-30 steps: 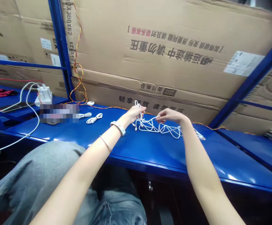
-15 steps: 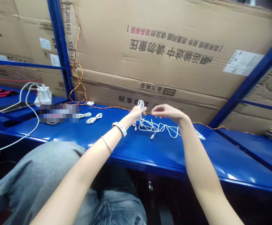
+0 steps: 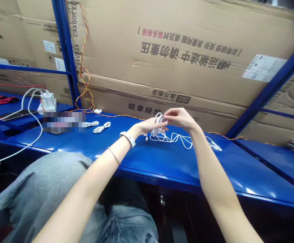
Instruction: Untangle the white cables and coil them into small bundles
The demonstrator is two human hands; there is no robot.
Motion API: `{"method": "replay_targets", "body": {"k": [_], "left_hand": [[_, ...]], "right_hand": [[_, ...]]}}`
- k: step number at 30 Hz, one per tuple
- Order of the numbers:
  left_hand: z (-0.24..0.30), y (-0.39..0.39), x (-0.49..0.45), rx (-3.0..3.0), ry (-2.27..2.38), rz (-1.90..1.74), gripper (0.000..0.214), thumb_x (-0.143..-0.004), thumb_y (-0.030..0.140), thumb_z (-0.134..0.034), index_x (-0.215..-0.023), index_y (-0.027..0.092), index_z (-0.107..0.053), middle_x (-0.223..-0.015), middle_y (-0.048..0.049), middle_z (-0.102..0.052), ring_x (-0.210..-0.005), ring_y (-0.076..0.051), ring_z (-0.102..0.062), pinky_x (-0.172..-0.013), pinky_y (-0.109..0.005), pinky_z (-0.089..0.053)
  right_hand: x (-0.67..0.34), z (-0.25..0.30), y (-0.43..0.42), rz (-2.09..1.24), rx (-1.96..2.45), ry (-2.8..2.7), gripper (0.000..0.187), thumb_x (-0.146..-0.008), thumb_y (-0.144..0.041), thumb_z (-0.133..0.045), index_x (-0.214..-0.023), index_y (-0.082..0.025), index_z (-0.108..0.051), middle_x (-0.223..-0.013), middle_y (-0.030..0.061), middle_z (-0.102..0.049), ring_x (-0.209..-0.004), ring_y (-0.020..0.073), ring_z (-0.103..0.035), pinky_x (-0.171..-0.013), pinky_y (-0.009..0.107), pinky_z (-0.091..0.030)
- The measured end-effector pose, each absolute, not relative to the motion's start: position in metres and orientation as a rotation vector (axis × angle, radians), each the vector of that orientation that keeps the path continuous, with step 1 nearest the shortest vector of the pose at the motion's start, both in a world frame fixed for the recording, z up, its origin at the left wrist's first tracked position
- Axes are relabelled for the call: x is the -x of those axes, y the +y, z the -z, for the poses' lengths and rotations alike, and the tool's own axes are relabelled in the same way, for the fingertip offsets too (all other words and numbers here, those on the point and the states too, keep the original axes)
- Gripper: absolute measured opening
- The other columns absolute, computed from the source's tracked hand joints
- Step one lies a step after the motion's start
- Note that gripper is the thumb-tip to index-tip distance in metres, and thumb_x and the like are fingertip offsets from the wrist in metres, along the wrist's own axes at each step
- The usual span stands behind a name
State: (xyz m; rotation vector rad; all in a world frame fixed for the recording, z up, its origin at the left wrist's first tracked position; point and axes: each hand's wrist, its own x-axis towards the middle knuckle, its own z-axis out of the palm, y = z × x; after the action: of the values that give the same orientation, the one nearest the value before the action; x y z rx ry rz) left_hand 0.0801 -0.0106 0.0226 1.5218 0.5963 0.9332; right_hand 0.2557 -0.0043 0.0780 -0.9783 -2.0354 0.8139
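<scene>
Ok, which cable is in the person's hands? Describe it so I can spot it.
Start at the blue bench. Above it, the white cable is coiled in the left hand, right hand touching it. Its slack sprawls on the bench, unlike the two small bundled cables further left.

White watch strap (image 3: 128, 139), thin bangle (image 3: 114, 155), blue jeans (image 3: 126, 227)

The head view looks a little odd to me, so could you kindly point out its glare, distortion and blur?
In the head view, glare streaks the glossy blue shelf; wide-angle distortion slants the blue steel beam; a mosaic blur hides one object; the coiled white cable looks fairly sharp.
</scene>
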Motion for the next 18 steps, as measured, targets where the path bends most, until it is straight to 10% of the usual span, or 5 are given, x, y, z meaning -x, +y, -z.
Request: {"method": "replay_targets", "body": {"k": [8,18], "left_hand": [[-0.044,-0.021,-0.078,-1.378,0.552,-0.761,0.028,-0.071,0.019,-0.078,-0.076,0.017,-0.050,-0.054,0.0095,-0.039,-0.041,-0.003,-0.038,-0.046,-0.020,-0.040],[-0.056,-0.068,-0.040,-1.570,0.793,-1.016,0.041,-0.079,0.051,-0.066,-0.077,0.010,-0.064,-0.067,-0.0036,-0.054,-0.047,-0.005,-0.041,-0.039,-0.017,-0.027]], "right_hand": [[-0.235,-0.064,0.002,-0.570,0.813,-2.064,0.036,-0.071,-0.045,-0.069,-0.093,-0.016,-0.064,-0.079,0.0028,-0.065,-0.065,0.0133,-0.057,-0.057,0.024,-0.043],[-0.204,-0.083,-0.024,-0.040,0.751,-2.094,0.030,-0.079,-0.039,-0.058,-0.061,-0.016,-0.061,-0.059,0.0016,-0.055,-0.059,0.0126,-0.046,-0.060,0.026,-0.034]]}}
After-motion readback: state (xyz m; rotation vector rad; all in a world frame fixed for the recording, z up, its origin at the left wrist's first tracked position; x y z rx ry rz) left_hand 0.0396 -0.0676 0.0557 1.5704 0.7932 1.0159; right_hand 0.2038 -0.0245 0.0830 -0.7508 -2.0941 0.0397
